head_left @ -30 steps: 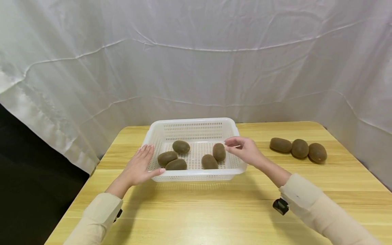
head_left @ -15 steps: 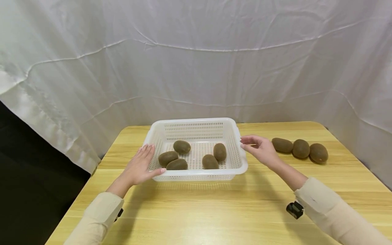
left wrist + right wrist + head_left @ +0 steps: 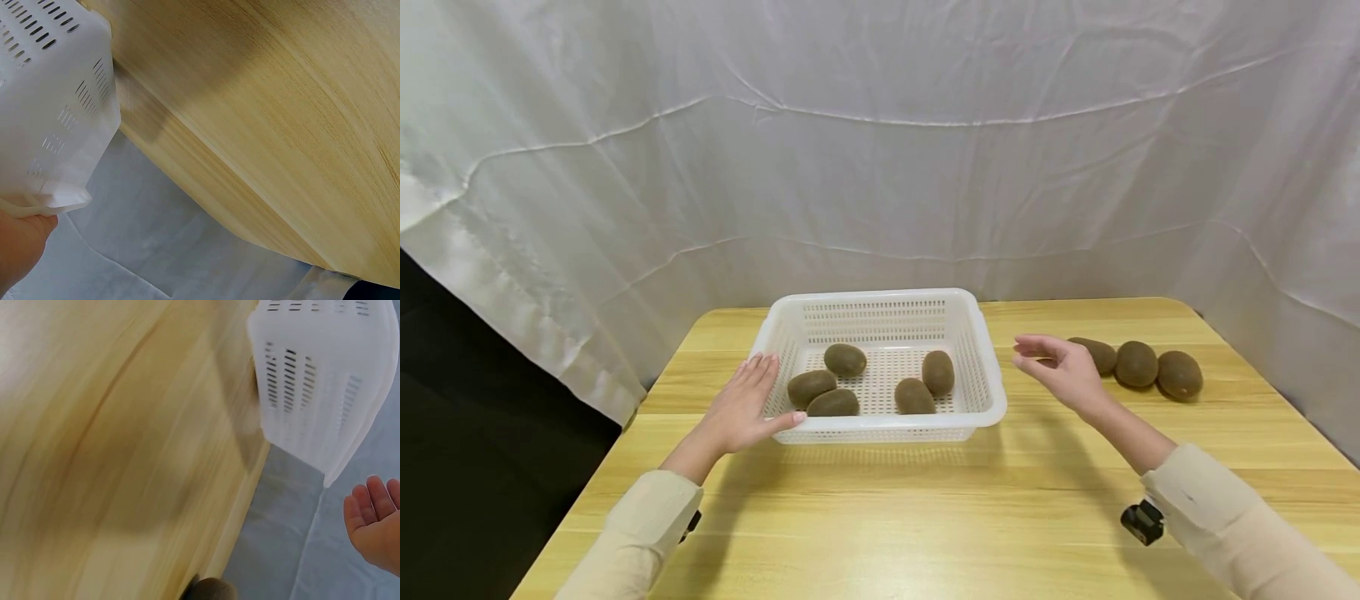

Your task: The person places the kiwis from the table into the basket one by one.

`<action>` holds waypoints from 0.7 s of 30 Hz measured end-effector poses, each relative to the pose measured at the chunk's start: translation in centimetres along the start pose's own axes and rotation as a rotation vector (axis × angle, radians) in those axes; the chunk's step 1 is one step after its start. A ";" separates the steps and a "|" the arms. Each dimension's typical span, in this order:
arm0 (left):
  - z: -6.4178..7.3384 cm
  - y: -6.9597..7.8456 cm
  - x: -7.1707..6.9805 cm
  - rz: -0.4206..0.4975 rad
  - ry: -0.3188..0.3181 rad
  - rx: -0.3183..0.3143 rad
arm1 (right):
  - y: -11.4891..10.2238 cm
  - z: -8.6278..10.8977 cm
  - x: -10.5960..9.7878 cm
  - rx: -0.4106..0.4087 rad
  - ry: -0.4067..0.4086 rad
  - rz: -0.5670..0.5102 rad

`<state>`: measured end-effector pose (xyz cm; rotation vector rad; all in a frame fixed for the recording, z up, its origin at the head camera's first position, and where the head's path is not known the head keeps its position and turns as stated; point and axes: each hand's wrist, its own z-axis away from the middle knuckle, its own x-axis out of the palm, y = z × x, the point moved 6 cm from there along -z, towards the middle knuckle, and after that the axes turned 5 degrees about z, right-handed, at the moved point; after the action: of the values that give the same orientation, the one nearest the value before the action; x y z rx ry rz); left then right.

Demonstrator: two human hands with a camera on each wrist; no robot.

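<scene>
A white perforated plastic basket (image 3: 880, 423) stands on the wooden table with several brown kiwis in it. Two of these, an upright kiwi (image 3: 937, 372) and its neighbour (image 3: 913, 397), lie toward the right; the others are grouped at the left. My left hand (image 3: 741, 410) rests on the basket's front left corner, fingers straight along the rim and thumb over the front edge. Between the basket and three kiwis on the table hovers my right hand (image 3: 1063, 375), its fingers loosely bent around nothing. It partly covers the leftmost table kiwi (image 3: 1099, 356).
Beyond the covered kiwi, a middle kiwi (image 3: 1137, 364) and a right kiwi (image 3: 1180, 375) sit in a row on the table (image 3: 880, 517). A pale curtain (image 3: 880, 183) hangs along the back and sides. Dark cloth (image 3: 475, 433) shows at the left.
My right hand has moved from beside the upright kiwi, out over the basket's right rim, and toward the table kiwis. The left hand stays on the corner.
</scene>
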<state>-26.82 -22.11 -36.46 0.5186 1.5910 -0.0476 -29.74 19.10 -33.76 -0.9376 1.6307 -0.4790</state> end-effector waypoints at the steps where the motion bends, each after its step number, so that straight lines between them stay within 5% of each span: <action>1: 0.0 0.0 0.0 0.000 0.000 0.000 | 0.2 0.1 -0.1 0.004 0.002 0.002; 21: 0.1 0.1 -0.1 -0.007 0.008 0.007 | 4.9 1.8 -2.4 0.039 0.036 0.074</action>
<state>-26.74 -22.06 -36.38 0.5193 1.6005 -0.0559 -29.52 24.17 -36.34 -0.8415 1.6770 -0.4775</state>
